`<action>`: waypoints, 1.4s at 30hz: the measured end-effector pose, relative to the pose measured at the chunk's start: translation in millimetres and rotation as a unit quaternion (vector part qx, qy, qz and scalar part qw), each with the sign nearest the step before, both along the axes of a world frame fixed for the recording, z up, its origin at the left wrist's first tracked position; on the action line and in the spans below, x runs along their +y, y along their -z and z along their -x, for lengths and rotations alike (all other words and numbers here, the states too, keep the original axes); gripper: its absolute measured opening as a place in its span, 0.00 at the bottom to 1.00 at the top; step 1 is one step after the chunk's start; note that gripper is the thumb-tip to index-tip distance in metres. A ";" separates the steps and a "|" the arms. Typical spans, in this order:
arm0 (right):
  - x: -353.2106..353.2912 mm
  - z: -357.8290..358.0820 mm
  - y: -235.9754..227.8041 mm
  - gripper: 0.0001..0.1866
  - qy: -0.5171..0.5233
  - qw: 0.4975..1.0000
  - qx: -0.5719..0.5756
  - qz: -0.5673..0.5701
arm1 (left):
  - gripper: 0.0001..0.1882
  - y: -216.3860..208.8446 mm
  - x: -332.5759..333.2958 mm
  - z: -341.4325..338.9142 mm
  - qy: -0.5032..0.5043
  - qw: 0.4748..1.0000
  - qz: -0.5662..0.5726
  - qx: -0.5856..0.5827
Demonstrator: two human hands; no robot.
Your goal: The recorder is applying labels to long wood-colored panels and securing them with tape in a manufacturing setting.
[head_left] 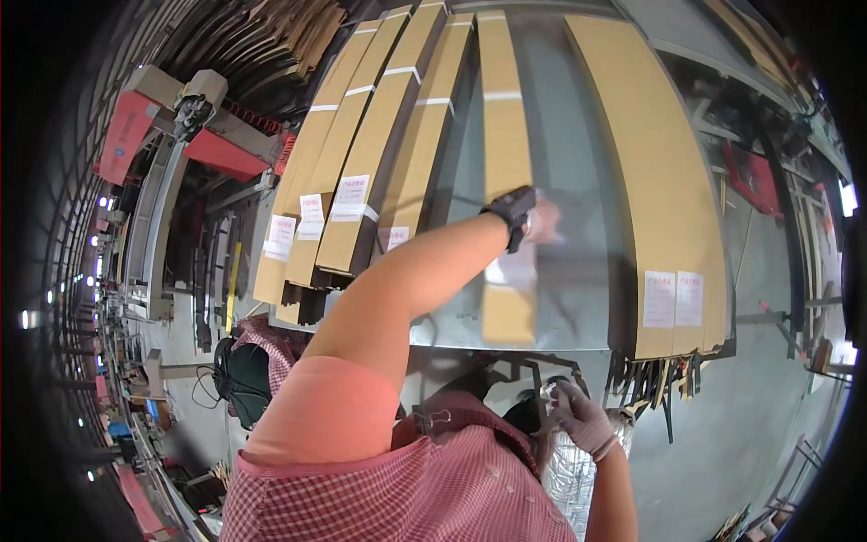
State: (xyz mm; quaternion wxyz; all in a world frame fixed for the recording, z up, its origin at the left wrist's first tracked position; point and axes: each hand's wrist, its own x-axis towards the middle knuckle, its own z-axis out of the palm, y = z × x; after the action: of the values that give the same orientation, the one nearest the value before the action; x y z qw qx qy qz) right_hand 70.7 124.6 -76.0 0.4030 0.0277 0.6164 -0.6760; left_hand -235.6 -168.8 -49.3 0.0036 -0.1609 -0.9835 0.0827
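My left hand (542,221), blurred by motion, reaches over a long narrow cardboard box (508,144) in the middle of the grey table; its fingers are smeared. A black band (513,212) is on that wrist. Just below the hand, a blurred white label (512,269) lies on the box, and I cannot tell whether the hand touches it. My right hand (585,420), in a pale glove, is low beside the table's near edge. Its fingers are curled closed around something small and shiny that I cannot make out. A silvery wrapped bundle (571,479) sits just below that hand.
Several long cardboard boxes (361,194) with white bands and labels lie side by side at the left. A wide row of boxes (664,181) with two labels covers the table's right. Red-and-grey machinery (226,154) stands left; dark strips (664,375) jut from the near right edge.
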 end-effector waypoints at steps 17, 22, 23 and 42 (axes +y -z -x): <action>301.2 -96.5 193.1 0.17 0.378 0.875 -0.301 0.038 | 0.36 54.2 197.3 -112.7 -0.210 0.807 -0.432 -0.344; 302.3 -75.3 150.7 0.18 0.184 0.964 -0.171 -0.086 | 0.33 95.8 234.0 -146.4 -0.272 0.700 -0.567 -0.338; 298.7 -68.3 146.2 0.20 0.091 0.950 -0.155 -0.254 | 0.32 102.3 234.2 -147.1 -0.272 0.666 -0.605 -0.341; 105.5 44.6 115.2 0.17 0.539 0.839 0.015 0.069 | 0.30 77.4 243.2 -145.7 -0.342 0.684 -0.585 -0.269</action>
State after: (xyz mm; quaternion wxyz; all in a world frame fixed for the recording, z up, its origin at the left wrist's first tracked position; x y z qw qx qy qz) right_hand 26.1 230.2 -191.2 -0.0338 0.3173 0.4618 -0.8276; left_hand -89.9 74.4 -126.7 -0.1960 0.2057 -0.7774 -0.5612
